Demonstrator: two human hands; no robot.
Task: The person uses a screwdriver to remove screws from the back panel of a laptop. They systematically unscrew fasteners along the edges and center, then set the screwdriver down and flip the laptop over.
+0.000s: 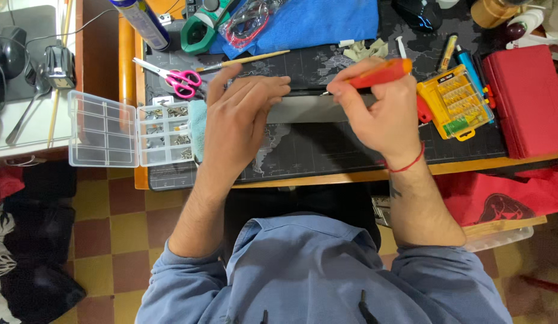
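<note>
The bench [351, 177] carries a dark map-printed mat [327, 150]. On it lies a flat grey device [318, 109], pressed under the left hand [237, 129], whose fingers are spread flat. At three o'clock from it, the right hand [384, 117] has its fingers closed on an orange screwdriver [378, 74] (tip touching the device). A clear compartment box [129, 129] sits at nine o'clock.
</note>
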